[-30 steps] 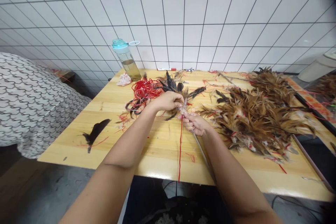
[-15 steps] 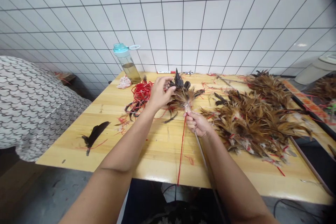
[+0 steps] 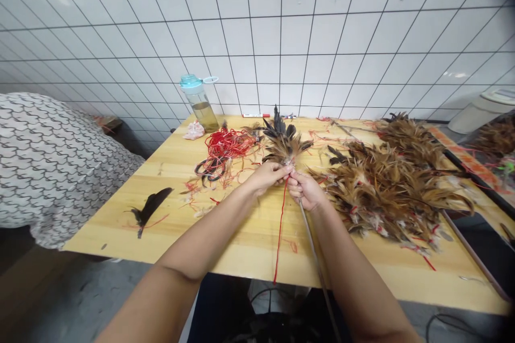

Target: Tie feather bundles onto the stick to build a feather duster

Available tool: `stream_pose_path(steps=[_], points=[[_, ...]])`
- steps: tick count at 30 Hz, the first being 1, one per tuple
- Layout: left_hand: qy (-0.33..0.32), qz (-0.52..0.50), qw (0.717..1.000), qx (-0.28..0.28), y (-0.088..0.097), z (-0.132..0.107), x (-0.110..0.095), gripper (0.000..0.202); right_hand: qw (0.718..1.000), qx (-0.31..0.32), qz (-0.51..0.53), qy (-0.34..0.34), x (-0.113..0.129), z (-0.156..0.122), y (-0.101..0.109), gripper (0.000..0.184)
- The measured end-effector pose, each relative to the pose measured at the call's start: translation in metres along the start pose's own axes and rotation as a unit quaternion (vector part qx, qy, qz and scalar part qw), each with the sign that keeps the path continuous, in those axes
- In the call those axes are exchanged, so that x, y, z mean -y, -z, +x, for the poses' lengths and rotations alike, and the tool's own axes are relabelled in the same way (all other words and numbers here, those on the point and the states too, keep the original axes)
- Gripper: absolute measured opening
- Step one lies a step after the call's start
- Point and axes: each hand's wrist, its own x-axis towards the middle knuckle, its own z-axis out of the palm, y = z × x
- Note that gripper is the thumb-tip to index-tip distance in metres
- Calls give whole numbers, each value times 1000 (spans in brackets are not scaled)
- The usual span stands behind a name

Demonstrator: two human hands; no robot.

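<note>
My right hand (image 3: 306,189) is wrapped round the thin stick of a feather duster (image 3: 285,144), just below its tuft of dark and brown feathers. The stick (image 3: 316,249) slants down past the table's front edge toward me. My left hand (image 3: 269,176) is closed in a pinch at the base of the tuft, its fingertips meeting those of my right hand. From between the hands a red string (image 3: 279,236) hangs down to the table's edge. The fingers hide exactly where the string meets the quills.
Right of my hands lies a large pile of brown feathers (image 3: 386,187), with a dark phone-like slab (image 3: 478,246) beside it. To the left are tangled red string (image 3: 229,142), black-handled scissors (image 3: 211,169), a water bottle (image 3: 203,110) and a black feather (image 3: 153,206). Patterned cloth (image 3: 60,166) bulges at far left.
My left hand has come down from the top of the feathers to their base and pinched shut there. My right hand keeps its hold on the stick. The view has tilted slightly.
</note>
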Motion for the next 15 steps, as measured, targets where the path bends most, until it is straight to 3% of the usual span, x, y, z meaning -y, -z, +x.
stream_pose_path(steps=[7,15], points=[[35,-188,982,0,-5,6,9,52,996,-54,-61,36,-6,0,-11,34],[89,-348,932,54,-2,11,16,23,994,-70,-73,51,-4,-4,-16,35]])
